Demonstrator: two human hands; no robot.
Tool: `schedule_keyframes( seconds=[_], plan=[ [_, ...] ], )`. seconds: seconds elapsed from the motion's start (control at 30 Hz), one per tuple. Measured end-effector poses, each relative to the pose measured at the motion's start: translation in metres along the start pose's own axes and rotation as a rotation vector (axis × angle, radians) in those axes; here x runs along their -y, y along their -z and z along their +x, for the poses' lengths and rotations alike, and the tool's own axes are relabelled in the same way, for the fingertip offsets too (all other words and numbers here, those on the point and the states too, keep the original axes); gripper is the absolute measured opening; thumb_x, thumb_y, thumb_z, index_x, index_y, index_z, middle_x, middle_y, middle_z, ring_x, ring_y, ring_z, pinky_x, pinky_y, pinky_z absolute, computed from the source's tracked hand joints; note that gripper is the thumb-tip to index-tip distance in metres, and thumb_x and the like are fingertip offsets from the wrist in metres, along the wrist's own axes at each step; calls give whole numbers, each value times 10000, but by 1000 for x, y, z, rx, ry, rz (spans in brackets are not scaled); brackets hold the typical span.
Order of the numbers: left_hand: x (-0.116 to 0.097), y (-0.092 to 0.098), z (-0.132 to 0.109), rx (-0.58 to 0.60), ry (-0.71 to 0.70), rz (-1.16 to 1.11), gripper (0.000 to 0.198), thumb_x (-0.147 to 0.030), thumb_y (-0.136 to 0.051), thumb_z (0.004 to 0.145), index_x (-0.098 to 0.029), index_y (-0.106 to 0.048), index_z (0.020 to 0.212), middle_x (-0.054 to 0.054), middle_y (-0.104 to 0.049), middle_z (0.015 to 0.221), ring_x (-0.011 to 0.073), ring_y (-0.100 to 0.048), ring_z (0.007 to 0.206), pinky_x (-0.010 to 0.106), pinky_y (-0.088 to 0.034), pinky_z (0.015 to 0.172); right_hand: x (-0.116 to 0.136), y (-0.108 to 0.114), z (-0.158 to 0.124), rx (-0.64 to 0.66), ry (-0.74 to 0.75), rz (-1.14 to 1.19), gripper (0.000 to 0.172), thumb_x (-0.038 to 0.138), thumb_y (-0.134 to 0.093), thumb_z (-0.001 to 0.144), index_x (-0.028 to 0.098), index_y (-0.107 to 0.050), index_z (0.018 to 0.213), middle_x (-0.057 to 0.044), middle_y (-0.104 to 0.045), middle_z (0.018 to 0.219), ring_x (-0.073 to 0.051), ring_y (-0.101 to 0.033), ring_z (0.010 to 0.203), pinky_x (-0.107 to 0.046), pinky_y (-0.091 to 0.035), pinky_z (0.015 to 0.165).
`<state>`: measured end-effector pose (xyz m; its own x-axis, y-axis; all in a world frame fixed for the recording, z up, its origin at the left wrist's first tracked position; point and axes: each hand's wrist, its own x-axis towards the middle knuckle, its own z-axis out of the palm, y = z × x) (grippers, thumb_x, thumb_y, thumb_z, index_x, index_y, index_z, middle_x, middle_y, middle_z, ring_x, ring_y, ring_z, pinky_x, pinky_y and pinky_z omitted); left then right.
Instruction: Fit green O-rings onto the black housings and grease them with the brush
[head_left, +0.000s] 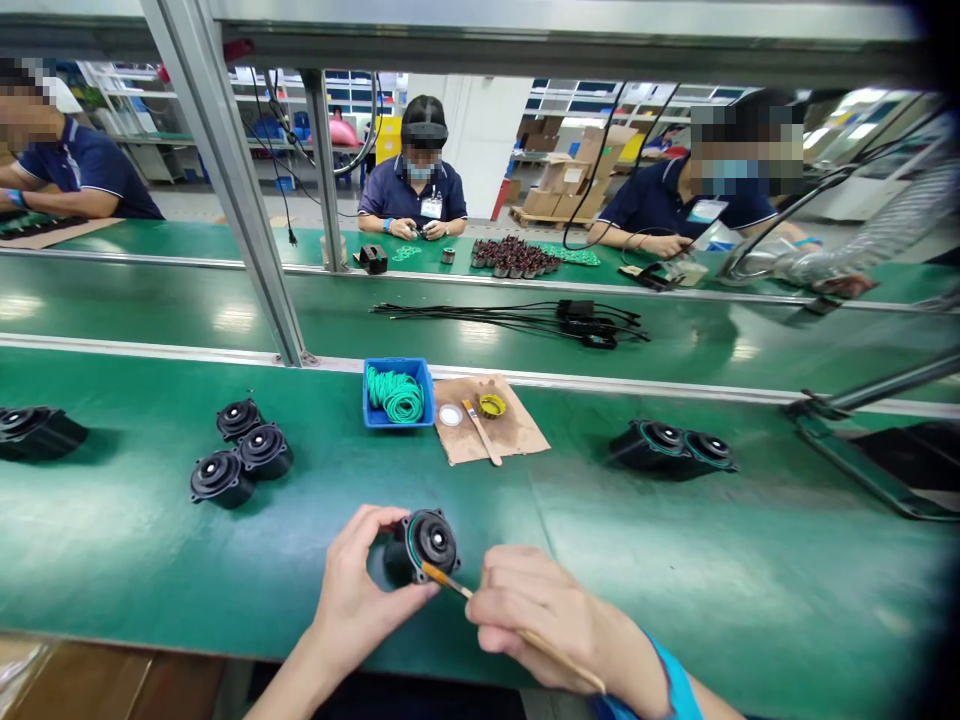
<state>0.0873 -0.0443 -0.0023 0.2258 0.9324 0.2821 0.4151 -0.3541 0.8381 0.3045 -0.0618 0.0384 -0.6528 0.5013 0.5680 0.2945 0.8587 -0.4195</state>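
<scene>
over a green matted worktop, the left hand grips a round black plastic motor housing just above the surface while the right hand pinches a thin wooden-handled brush, its tip touching the housing's rim.

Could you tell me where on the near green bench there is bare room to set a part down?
Bare mat lies between the cardboard sheet and the pair of black parts, and right of that pair. It is crowded around the three black parts and the blue bin.
</scene>
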Motion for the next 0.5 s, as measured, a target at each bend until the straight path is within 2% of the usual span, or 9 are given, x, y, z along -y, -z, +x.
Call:
schedule_keyframes(
  seconds=[0.17, 0.3, 0.37, 0.43, 0.5],
  plan=[
    [4, 0, 1, 65, 65, -158, 479, -178, -821, 613, -211, -632, 1051, 36, -700, 969, 218, -688, 883, 341, -580, 807, -12, 23, -1, 15, -13, 51, 289, 291, -317, 1038, 206, -566, 918, -31, -610, 641, -149, -505, 531, -283, -404, 551],
    [15, -5, -2, 72, 120, -261, 513, -155, -816, 605, -205, -618, 1076, 57, -715, 1017, 231, -702, 939, 351, -591, 857, -19, 33, -10, -244, -142, 107, 277, 340, -358, 1031, 229, -604, 970, -21, -619, 666, -150, -549, 567, -276, -427, 557],
    [22, -9, -3, 71, 137, -288, 517, -134, -811, 599, -206, -610, 1070, 58, -716, 1029, 232, -706, 960, 352, -589, 883, -21, 30, -13, -323, -258, 126, 277, 332, -359, 1033, 236, -616, 999, -26, -651, 725, -154, -587, 630, -276, -460, 607],
    [30, -13, -4, 70, 131, -300, 507, -121, -802, 596, -208, -605, 1054, 56, -716, 1022, 234, -711, 961, 356, -593, 888, -21, 23, -10, -290, -355, 132, 299, 347, -352, 1035, 222, -619, 978, -46, -676, 819, -161, -621, 734, -278, -486, 681],
    [38, -18, -5, 82, 105, -298, 496, -135, -798, 606, -212, -599, 1054, 56, -717, 1020, 241, -712, 967, 371, -597, 890, -22, 12, -3, -200, -398, 126, 339, 462, -395, 1005, 206, -608, 946, -81, -681, 956, -180, -629, 881, -289, -496, 780]
  ],
)
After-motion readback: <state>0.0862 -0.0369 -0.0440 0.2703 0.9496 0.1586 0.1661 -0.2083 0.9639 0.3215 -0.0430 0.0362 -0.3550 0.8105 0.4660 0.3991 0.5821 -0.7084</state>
